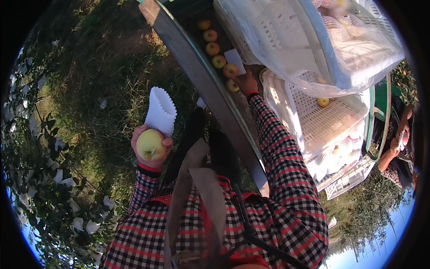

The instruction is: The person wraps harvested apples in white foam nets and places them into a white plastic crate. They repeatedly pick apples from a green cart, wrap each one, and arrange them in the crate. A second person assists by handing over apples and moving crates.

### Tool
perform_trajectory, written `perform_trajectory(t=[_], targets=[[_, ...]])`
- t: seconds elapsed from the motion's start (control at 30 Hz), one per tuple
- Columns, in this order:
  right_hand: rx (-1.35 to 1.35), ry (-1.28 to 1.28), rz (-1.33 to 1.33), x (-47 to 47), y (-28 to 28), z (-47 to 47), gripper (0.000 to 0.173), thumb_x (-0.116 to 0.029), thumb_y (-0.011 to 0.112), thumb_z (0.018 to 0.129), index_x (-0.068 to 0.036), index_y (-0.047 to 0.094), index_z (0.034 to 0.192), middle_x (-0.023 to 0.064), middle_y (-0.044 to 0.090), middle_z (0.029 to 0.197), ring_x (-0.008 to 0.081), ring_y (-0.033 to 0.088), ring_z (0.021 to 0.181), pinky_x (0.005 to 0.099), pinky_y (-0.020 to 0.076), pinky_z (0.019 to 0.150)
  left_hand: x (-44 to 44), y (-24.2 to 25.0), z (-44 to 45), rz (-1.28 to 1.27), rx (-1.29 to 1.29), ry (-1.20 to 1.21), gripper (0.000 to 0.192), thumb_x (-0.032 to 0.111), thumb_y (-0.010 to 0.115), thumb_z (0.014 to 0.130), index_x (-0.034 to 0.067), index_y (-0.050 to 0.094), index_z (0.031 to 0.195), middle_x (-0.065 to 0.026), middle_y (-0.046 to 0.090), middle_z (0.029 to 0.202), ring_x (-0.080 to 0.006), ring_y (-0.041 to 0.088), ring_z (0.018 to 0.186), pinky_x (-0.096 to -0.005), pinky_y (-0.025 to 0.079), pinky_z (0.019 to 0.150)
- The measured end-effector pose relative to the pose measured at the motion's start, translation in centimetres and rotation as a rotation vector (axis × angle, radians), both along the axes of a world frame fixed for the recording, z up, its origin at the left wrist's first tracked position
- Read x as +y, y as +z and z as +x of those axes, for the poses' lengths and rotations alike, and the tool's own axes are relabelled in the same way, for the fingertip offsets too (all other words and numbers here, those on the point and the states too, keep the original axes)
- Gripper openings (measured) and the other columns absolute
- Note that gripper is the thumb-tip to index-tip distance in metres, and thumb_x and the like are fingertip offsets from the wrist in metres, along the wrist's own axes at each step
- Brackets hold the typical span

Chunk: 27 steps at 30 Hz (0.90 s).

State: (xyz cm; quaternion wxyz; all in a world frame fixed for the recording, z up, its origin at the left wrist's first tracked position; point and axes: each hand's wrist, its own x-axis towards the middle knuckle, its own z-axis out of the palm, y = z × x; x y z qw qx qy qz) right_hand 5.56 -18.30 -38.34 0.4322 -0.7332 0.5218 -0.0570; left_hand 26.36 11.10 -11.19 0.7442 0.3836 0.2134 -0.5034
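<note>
My left hand [153, 148] is closed around a yellow-green apple [151, 144] with its stem side showing, and also pinches a white foam net sleeve [160, 109] whose scalloped mouth stands open. To the right, my right hand [247, 83] reaches over a metal side rail into the cart bed, among a row of apples [212, 48]. Its fingertips are at or beside a reddish apple [230, 70] and a paler apple [232, 85]; I cannot tell whether they grip either. A flat white piece [235, 61], maybe another sleeve, lies just beyond the fingers.
The long metal side rail [201, 80] runs between my body and the bed. White plastic crates [329, 117] lined with clear film stand at right, some holding foam-netted fruit. At far right another person's hands [396, 144] are busy. Leafy branches [60, 181] border the grass at left.
</note>
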Motion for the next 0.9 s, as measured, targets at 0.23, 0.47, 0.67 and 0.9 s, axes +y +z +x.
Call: perform_trajectory(t=[0.23, 0.47, 0.67, 0.9], targets=[[-0.442, -0.203, 0.059, 4.6, 25.5, -2.2, 0.033, -0.033, 0.072, 0.091, -0.002, 0.070, 0.102, 0.0105, 0.065, 0.069, 0.0181, 0.065, 0.063, 0.0307, 0.0516, 0.061, -5.1, 5.3, -0.9, -0.096, 0.110, 0.035, 0.030, 0.029, 0.054, 0.093, 0.002, 0.066, 0.090, -0.0149, 0.069, 0.079, -0.0297, 0.065, 0.075, -0.0448, 0.055, 0.075], [-0.674, 0.215, 0.052, 13.9, 38.3, -0.4, 0.088, -0.025, 0.089, 0.075, -0.002, 0.039, 0.144, 0.0163, 0.055, 0.130, 0.0249, 0.058, 0.121, 0.0346, 0.0488, 0.099, -7.0, 4.6, -7.8, 0.142, -1.323, -0.496, 0.034, 0.019, 0.054, 0.095, -0.007, 0.058, 0.117, -0.0216, 0.066, 0.112, -0.0311, 0.068, 0.098, -0.0434, 0.054, 0.087], [-0.975, -0.239, 0.403, 13.4, 35.4, -4.5, 0.081, 0.001, 0.082, 0.075, -0.005, 0.038, 0.143, 0.0086, 0.056, 0.130, 0.0191, 0.059, 0.118, 0.0364, 0.0492, 0.102, -10.3, 7.4, -6.0, -0.491, -0.637, 0.061, 0.048, 0.019, 0.039, 0.099, -0.005, 0.046, 0.140, -0.0167, 0.055, 0.141, -0.0358, 0.052, 0.132, -0.0608, 0.033, 0.117], [-0.085, -0.040, -0.093, 6.8, 16.2, -7.3, 0.071, -0.031, 0.082, 0.070, -0.009, 0.053, 0.131, 0.0215, 0.064, 0.111, 0.0357, 0.068, 0.098, 0.0462, 0.0557, 0.086, -5.8, 4.9, 0.8, -0.210, -0.664, 0.080, 0.045, 0.018, 0.039, 0.100, -0.005, 0.048, 0.138, -0.0159, 0.057, 0.138, -0.0327, 0.056, 0.127, -0.0585, 0.047, 0.105]])
